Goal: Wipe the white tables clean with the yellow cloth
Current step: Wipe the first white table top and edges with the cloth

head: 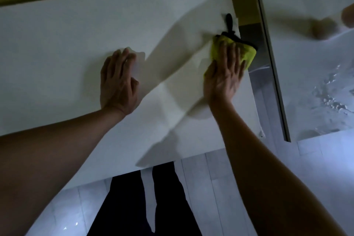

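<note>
- I see the fingers (229, 51) of my right hand (223, 78) spread flat and pressing down on the yellow cloth (247, 54), not curled around it; the cloth is pinned under the palm rather than gripped.
- The yellow cloth lies bunched at the far right edge of the near white table (67, 44), its black trim and a black hanging loop (229, 22) pointing away from me (no label or writing on it that I can read).
- My left hand (117, 82) lies palm down on the same table, fingers released and loosely together, holding nothing, well apart from the cloth.
- Both forearms reach forward from the lower corners, bare, the right one angled up toward the table's right edge.
- A second white table (306, 63) stands to the right across a narrow gap, its glossy top showing bright speckled reflections.
- Below the near table's front edge I see dark trousers (145, 201) and a pale tiled floor (220, 188).
</note>
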A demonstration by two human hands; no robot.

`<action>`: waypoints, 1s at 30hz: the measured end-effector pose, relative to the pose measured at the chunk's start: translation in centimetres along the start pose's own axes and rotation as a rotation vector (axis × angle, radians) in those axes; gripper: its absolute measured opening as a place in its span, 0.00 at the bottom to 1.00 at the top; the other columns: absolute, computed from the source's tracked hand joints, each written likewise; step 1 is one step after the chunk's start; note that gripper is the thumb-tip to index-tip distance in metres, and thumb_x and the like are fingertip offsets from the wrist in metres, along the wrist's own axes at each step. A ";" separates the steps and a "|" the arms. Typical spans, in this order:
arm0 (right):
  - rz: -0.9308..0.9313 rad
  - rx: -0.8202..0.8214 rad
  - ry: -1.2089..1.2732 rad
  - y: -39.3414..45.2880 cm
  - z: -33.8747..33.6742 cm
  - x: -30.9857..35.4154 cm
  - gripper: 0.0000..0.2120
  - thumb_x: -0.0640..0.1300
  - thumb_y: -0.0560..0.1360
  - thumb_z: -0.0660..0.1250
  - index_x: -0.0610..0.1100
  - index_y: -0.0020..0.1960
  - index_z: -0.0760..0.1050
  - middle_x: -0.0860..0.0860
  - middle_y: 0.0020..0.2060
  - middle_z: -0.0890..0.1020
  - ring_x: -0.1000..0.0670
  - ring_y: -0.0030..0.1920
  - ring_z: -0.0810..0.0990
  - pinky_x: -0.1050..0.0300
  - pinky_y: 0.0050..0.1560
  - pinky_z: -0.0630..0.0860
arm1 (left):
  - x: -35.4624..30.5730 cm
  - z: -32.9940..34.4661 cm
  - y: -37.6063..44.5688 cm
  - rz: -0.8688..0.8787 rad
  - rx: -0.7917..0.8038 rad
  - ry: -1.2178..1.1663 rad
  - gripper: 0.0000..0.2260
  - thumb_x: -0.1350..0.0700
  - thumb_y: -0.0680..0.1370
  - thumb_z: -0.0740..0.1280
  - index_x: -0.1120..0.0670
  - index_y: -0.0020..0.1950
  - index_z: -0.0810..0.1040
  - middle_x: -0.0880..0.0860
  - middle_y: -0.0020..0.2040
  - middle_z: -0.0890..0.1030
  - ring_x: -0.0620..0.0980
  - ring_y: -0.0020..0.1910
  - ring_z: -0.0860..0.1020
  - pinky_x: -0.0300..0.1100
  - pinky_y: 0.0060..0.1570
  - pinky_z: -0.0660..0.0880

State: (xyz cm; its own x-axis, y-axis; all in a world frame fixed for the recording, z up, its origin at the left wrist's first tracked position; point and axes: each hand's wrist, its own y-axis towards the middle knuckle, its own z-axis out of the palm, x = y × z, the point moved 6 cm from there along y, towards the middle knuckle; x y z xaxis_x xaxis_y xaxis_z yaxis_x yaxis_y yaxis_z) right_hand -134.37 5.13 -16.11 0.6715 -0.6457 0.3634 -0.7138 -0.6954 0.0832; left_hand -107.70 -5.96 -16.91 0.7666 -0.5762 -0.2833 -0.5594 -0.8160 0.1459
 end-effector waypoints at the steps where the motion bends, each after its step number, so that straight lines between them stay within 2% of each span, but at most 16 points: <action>1: -0.055 0.021 0.012 -1.4 0.5 1.6 0.28 0.49 0.80 0.54 0.46 0.79 0.61 0.45 0.78 0.63 0.46 0.80 0.57 0.41 0.78 0.52 | 0.0 0.0 0.0 -0.001 0.000 -0.001 0.32 0.56 0.76 0.57 0.57 0.81 0.63 0.57 0.82 0.64 0.60 0.81 0.60 0.57 0.80 0.55; 4: -0.300 0.090 0.084 -7.5 2.3 7.7 0.28 0.48 0.78 0.56 0.44 0.78 0.64 0.45 0.77 0.65 0.45 0.79 0.59 0.38 0.77 0.53 | 0.0 0.1 -0.1 0.004 -0.006 -0.005 0.30 0.56 0.76 0.58 0.57 0.80 0.64 0.57 0.81 0.64 0.60 0.81 0.60 0.56 0.80 0.55; 6: -0.394 0.128 0.120 -10.4 3.1 10.4 0.28 0.48 0.79 0.58 0.45 0.78 0.64 0.46 0.77 0.66 0.46 0.79 0.59 0.38 0.77 0.54 | 0.1 0.0 -0.1 0.010 -0.010 -0.010 0.29 0.55 0.77 0.58 0.56 0.80 0.65 0.57 0.81 0.65 0.59 0.81 0.60 0.55 0.81 0.54; 10: -0.525 0.158 0.123 -9.5 2.7 8.3 0.28 0.46 0.78 0.62 0.47 0.77 0.66 0.46 0.77 0.66 0.45 0.78 0.61 0.39 0.77 0.56 | 0.2 0.0 -0.1 0.013 -0.009 -0.014 0.28 0.56 0.78 0.57 0.56 0.80 0.66 0.57 0.81 0.65 0.59 0.81 0.60 0.54 0.81 0.54; 13: -0.345 0.079 0.091 -5.6 0.6 2.0 0.27 0.45 0.78 0.60 0.43 0.76 0.67 0.42 0.75 0.68 0.42 0.77 0.63 0.38 0.76 0.59 | 0.1 -0.1 -0.1 0.002 0.008 -0.007 0.30 0.55 0.76 0.56 0.56 0.80 0.64 0.57 0.81 0.65 0.60 0.81 0.60 0.54 0.81 0.54; 16: -0.137 0.058 0.029 -2.3 -1.0 -3.5 0.26 0.49 0.83 0.54 0.46 0.79 0.61 0.44 0.78 0.63 0.44 0.79 0.58 0.40 0.77 0.56 | 0.0 -0.1 -0.1 -0.004 0.026 -0.006 0.31 0.55 0.76 0.56 0.56 0.80 0.64 0.57 0.81 0.64 0.60 0.81 0.60 0.54 0.81 0.54; 19: -0.060 0.025 -0.007 -1.7 -1.1 -3.9 0.26 0.52 0.83 0.52 0.48 0.81 0.57 0.47 0.80 0.59 0.45 0.80 0.54 0.42 0.79 0.51 | 0.1 -0.3 -0.2 0.000 0.035 0.004 0.31 0.56 0.76 0.56 0.57 0.81 0.64 0.57 0.82 0.63 0.60 0.81 0.60 0.55 0.81 0.54; 22: -0.003 0.008 0.001 -3.2 -0.8 -1.8 0.26 0.50 0.83 0.51 0.48 0.81 0.56 0.47 0.80 0.58 0.46 0.80 0.53 0.42 0.79 0.50 | -0.2 -0.4 -0.3 -0.006 0.040 0.016 0.30 0.58 0.77 0.56 0.60 0.80 0.63 0.62 0.81 0.63 0.62 0.81 0.61 0.57 0.80 0.55; 25: -0.153 0.049 0.039 -7.2 0.6 3.1 0.28 0.48 0.81 0.53 0.45 0.80 0.60 0.45 0.79 0.61 0.46 0.80 0.55 0.40 0.78 0.52 | 0.6 -1.0 -2.7 -0.045 0.024 -0.015 0.29 0.58 0.78 0.57 0.60 0.80 0.63 0.62 0.81 0.64 0.61 0.80 0.61 0.56 0.80 0.54; 27: -0.312 0.083 0.069 -11.2 2.3 8.0 0.27 0.46 0.80 0.58 0.44 0.78 0.63 0.45 0.78 0.64 0.45 0.79 0.58 0.38 0.78 0.53 | 1.4 -1.7 -6.3 -0.018 0.027 -0.024 0.28 0.59 0.79 0.58 0.59 0.80 0.63 0.61 0.81 0.63 0.61 0.80 0.61 0.56 0.80 0.54; 30: -0.495 0.150 0.161 -16.8 3.9 13.6 0.24 0.48 0.81 0.60 0.45 0.76 0.68 0.45 0.75 0.69 0.44 0.78 0.62 0.36 0.77 0.55 | 2.4 -2.9 -12.7 -0.040 0.010 -0.012 0.28 0.61 0.81 0.64 0.62 0.80 0.63 0.63 0.81 0.62 0.62 0.81 0.60 0.61 0.79 0.58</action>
State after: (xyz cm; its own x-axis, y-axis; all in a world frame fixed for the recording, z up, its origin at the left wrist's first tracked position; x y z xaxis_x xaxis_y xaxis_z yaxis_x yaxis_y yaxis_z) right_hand -112.43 6.76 -16.19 0.8732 -0.1810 0.4525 -0.2754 -0.9493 0.1516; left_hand -97.86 2.90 -16.71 0.7845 -0.5425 -0.3004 -0.5316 -0.8378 0.1247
